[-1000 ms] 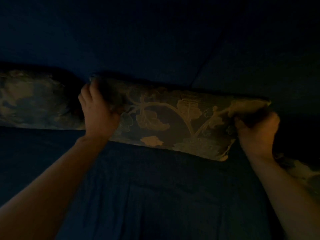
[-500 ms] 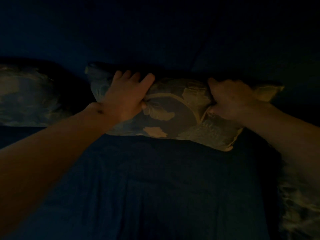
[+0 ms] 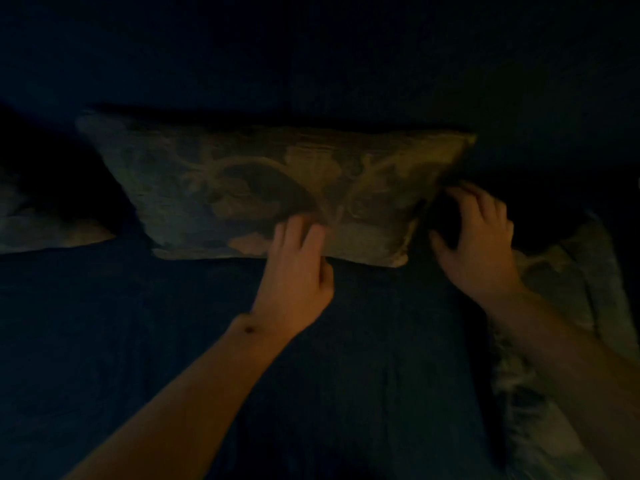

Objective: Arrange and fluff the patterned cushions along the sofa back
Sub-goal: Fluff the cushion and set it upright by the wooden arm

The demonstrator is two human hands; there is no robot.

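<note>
In dim light a floral patterned cushion (image 3: 263, 188) leans against the dark blue sofa back (image 3: 311, 64), its lower edge on the seat. My left hand (image 3: 298, 268) hovers at the cushion's lower front edge, fingers apart and holding nothing. My right hand (image 3: 474, 237) is spread beside the cushion's right edge, over a dark gap, with nothing in it. A second patterned cushion (image 3: 38, 220) lies at the far left. A third patterned cushion (image 3: 568, 306) lies at the right, partly under my right forearm.
The dark blue sofa seat (image 3: 138, 341) fills the lower half of the view. Dark gaps separate the middle cushion from its neighbours on both sides.
Both hands have come off the middle cushion's top and dropped toward its lower and right edges. The cushion now stands taller and fuller against the sofa back.
</note>
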